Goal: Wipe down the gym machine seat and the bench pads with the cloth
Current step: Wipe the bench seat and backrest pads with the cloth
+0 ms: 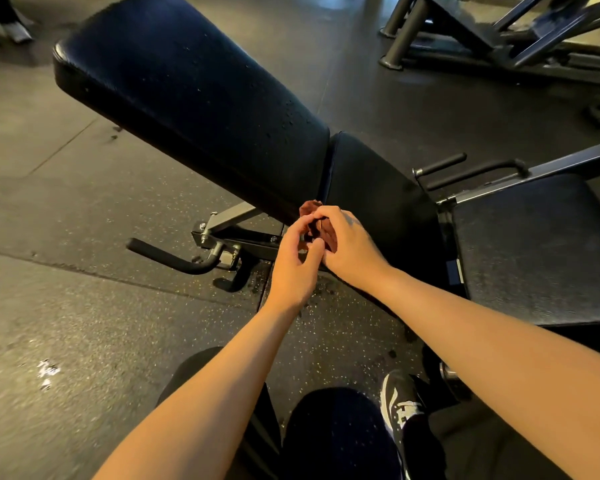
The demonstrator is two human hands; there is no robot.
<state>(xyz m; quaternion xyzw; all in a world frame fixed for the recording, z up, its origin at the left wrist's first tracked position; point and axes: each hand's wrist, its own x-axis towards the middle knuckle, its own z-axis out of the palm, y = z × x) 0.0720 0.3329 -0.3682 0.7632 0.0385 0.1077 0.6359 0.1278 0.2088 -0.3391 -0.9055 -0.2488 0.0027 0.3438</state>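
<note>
I note both forearms extended, hands meeting: right hand [349, 245] grips the bunched cloth [321, 227], left hand [293, 263] pinches it. The back pad [187, 91] runs lengthwise up-left from them.

Dark trousers [336, 434] and a black, white-marked sneaker [400, 407].

Nothing here can be read as a word, number or sign. The black shoe [400, 407] bears a white curved stripe on its side, possibly a maker's mark, though no name shows with it. A small blue and white tag [453, 271] at the near edge of the seat [534, 244] is too blurred to read.
</note>
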